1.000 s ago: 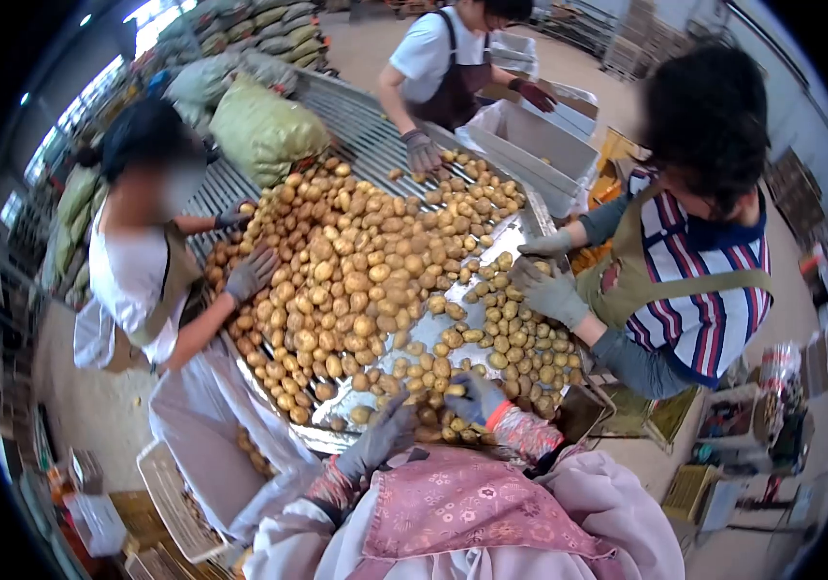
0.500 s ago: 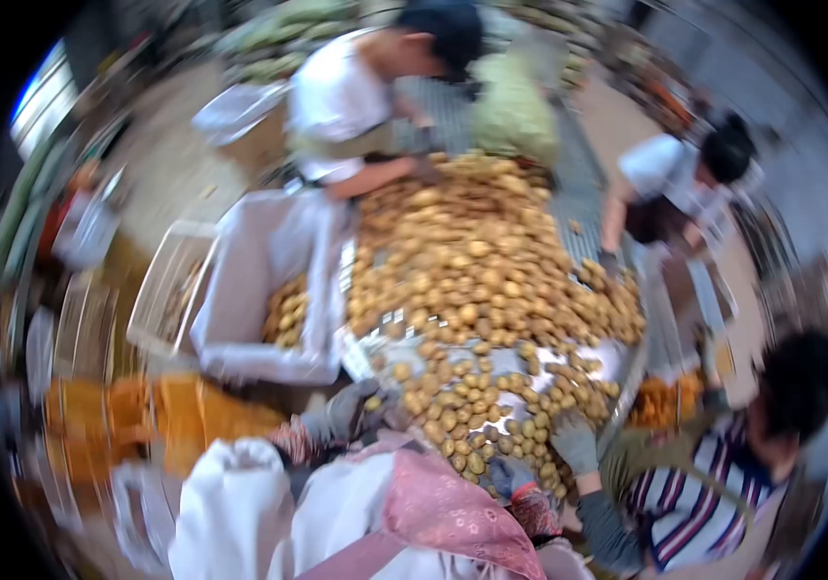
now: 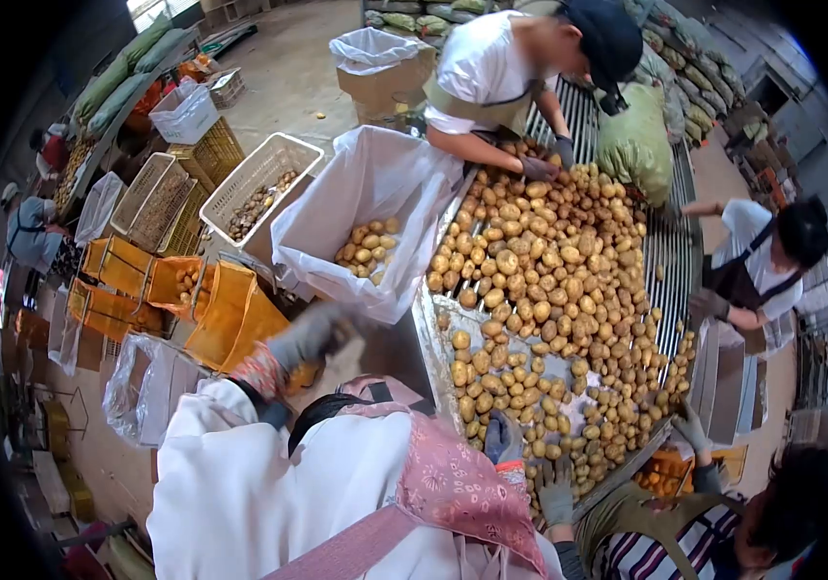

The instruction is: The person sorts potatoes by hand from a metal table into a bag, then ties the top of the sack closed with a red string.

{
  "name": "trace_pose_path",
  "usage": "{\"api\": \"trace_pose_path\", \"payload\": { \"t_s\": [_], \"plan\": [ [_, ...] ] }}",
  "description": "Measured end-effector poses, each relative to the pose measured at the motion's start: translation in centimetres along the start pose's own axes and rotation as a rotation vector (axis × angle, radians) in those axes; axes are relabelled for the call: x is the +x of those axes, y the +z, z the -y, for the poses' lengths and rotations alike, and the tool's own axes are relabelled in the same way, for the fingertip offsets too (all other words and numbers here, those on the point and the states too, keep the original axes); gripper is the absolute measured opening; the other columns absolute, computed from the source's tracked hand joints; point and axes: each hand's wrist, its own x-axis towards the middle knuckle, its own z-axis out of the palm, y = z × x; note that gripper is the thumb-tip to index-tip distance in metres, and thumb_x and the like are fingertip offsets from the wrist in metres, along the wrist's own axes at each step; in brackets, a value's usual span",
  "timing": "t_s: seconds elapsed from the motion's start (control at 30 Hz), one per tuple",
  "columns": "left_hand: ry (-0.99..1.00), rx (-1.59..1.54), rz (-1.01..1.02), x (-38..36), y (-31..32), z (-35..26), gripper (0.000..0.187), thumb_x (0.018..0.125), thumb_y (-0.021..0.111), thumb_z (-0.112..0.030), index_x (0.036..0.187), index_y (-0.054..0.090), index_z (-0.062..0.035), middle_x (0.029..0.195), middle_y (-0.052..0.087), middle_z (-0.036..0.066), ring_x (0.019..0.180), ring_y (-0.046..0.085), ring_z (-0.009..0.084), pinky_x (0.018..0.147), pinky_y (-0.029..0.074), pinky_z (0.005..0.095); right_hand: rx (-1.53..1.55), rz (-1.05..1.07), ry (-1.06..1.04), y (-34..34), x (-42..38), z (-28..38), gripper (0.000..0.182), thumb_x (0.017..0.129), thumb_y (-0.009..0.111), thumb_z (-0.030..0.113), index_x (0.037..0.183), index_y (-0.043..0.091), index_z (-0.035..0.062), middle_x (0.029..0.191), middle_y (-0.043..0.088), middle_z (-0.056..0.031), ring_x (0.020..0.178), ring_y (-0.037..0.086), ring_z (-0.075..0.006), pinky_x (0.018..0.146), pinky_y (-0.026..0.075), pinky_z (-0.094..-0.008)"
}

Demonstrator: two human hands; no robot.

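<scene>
My left hand (image 3: 310,338), in a grey glove, is smeared by motion beside the orange mesh bags (image 3: 226,324), below the white-lined bin (image 3: 293,253); its fingers do not show clearly. At the near edge of the sorting table, my right hand (image 3: 503,438), in a grey-blue glove, is right by the potatoes (image 3: 540,362). Its fingers are bunched and partly turned from view, so I cannot tell whether it holds a potato. Potatoes cover much of the table (image 3: 448,324), piled thicker toward the far side. A co-worker's gloved hand (image 3: 556,491) lies just right of my right hand.
A person in a dark cap (image 3: 602,39) works across the table, and two others stand along its right side. The lined bin holds some potatoes. Beyond it stand a white crate (image 3: 264,184) and a lined carton (image 3: 380,72). A green sack (image 3: 634,145) rests on the rollers.
My view has swung left, bringing more of the orange bags and crates into sight. My left hand has moved from the table's edge toward the bags. My right hand stays by the near potatoes.
</scene>
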Motion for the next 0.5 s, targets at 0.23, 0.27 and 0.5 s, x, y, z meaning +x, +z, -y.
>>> {"api": "trace_pose_path", "payload": {
  "t_s": [0.23,0.27,0.5],
  "plan": [
    [0.515,-0.819,-0.389,2.3,-11.9,-12.8,0.068,0.091,0.058,-0.055,0.134,0.047,-0.0033,0.127,0.057,0.016,0.112,0.061,0.0272,0.088,0.056,0.0340,-0.006,-0.139,0.129,-1.8,-2.1,0.4,0.022,0.089,0.060,0.014,0.106,0.068,0.0016,0.101,0.068,-0.0192,0.094,0.065,-0.0359,0.086,0.051,-0.0417],
    [0.533,-0.668,-0.672,2.5,-6.8,-13.2,0.068,0.092,0.058,-0.053,0.137,0.045,-0.0040,0.131,0.055,0.015,0.114,0.060,0.0284,0.087,0.056,0.0341,-0.018,-0.181,0.190,-1.7,-4.2,-0.3,0.022,0.089,0.060,0.014,0.106,0.068,0.0016,0.101,0.068,-0.0192,0.094,0.065,-0.0359,0.086,0.051,-0.0417],
    [0.442,1.027,0.134,9.7,10.7,0.4,0.036,0.092,0.063,-0.019,0.124,0.060,-0.0044,0.113,0.064,0.020,0.100,0.063,0.0262,0.088,0.049,0.0351,0.009,0.141,0.777,-4.5,-18.1,-5.6,0.031,0.090,0.056,0.025,0.112,0.066,0.0068,0.128,0.059,-0.0189,0.113,0.058,-0.0383,0.096,0.047,-0.0410]
  ]
}}
